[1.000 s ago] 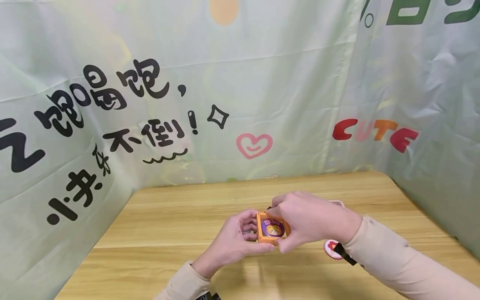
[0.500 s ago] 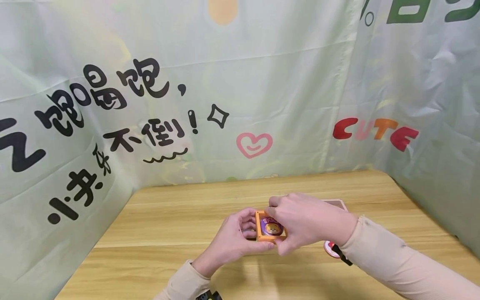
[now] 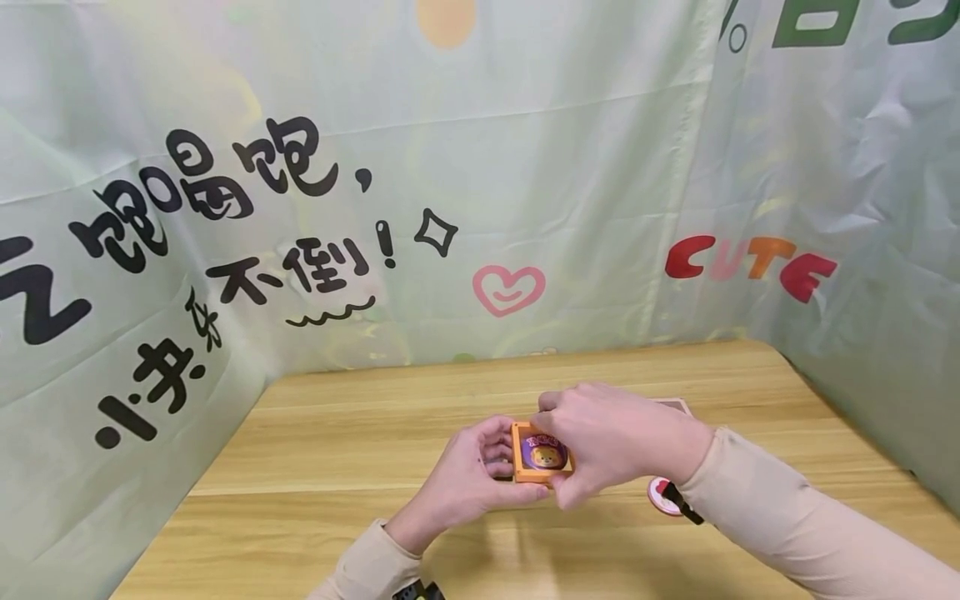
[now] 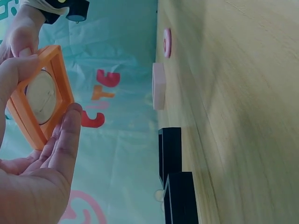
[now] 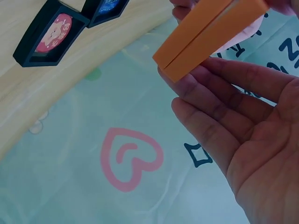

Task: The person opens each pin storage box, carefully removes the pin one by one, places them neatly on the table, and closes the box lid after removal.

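Observation:
Both hands hold an orange square display frame (image 3: 517, 467) above the table, with a round purple badge (image 3: 544, 455) showing a lion-like face inside it. My left hand (image 3: 457, 479) grips the frame's left side, thumb along the near edge and fingers behind. From the right, my right hand (image 3: 600, 437) pinches it between thumb and fingers, covering its right part. In the left wrist view the badge's pale back (image 4: 41, 98) faces the camera. A narrow seam runs along the frame's edge (image 5: 205, 39) in the right wrist view.
A round white badge with a red rim (image 3: 663, 497) lies near the right wrist. Beyond the right forearm is a pink frame (image 3: 678, 406), partly hidden. Two dark frames (image 5: 49, 35) holding badges stand on the wooden table (image 3: 337, 467). Printed cloth (image 3: 570, 167) hangs around it.
The right hand and the orange frame have shifted slightly left, and the frame's tilt has changed a little. Over the last half second both hands stay nearly still.

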Tool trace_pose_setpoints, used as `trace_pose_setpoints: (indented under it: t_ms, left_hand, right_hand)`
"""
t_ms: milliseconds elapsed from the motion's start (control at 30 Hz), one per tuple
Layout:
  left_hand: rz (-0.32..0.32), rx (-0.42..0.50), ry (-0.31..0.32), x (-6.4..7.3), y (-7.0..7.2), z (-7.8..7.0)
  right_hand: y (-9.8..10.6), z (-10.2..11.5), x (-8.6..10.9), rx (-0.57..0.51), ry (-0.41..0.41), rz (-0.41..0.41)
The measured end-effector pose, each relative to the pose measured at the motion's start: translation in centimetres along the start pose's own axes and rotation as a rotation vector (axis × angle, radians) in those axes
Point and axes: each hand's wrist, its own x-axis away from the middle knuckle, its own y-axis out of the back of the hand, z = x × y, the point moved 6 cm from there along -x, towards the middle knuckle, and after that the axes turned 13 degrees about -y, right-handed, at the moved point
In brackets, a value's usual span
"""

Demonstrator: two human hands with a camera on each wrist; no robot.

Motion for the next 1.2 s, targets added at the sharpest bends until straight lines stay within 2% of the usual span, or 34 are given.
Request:
trace_pose_setpoints:
  t_ms: [167, 567, 1200]
  left_hand:
    - [-0.011, 0.021, 0.005, 0.0, -0.1, 0.0]
    - [-0.019, 0.031, 0.002, -0.1, 0.1, 0.0]
    - [-0.036, 0.047, -0.009, -0.1, 0.5, 0.0]
  right_hand:
    - [-0.1, -0.6, -0.1, -0.093, -0.001, 0.015]
    - [0.0, -1.4, 0.1, -0.208, -0.029, 0.001]
    - [0.0, -2.2, 0.0, -0.31, -0.078, 0.044]
